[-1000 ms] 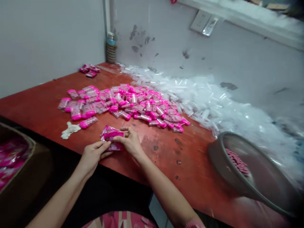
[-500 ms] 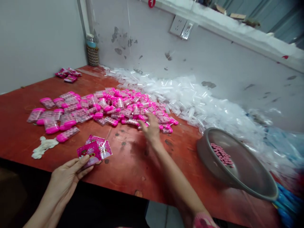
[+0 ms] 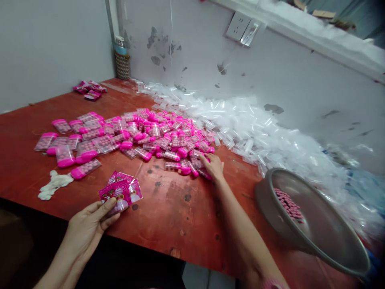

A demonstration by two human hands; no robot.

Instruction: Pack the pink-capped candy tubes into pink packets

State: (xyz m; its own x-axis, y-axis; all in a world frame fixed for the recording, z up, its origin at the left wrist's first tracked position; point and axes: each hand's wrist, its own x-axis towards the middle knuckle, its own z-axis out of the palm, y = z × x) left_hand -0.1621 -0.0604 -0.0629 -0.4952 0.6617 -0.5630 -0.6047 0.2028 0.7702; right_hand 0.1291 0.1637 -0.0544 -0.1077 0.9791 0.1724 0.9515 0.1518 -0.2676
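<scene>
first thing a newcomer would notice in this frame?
The heap of pink-capped clear cases spread across the middle of the red table, with the right hand resting on its near edge. Behind it, a long drift of clear plastic pieces lies along the wall. At the near edge, the left hand pinches pink printed packets, and a grey bowl of pink pellets sits at right.

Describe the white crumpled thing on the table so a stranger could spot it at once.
Start at the red table and find the pile of pink-capped cases across its middle. Off the pile's near left end, short of the table's front edge, lies a small white crumpled wad, left of the pink packet in the left hand. It is the only white, soft-looking lump among hard pink cases.
</scene>
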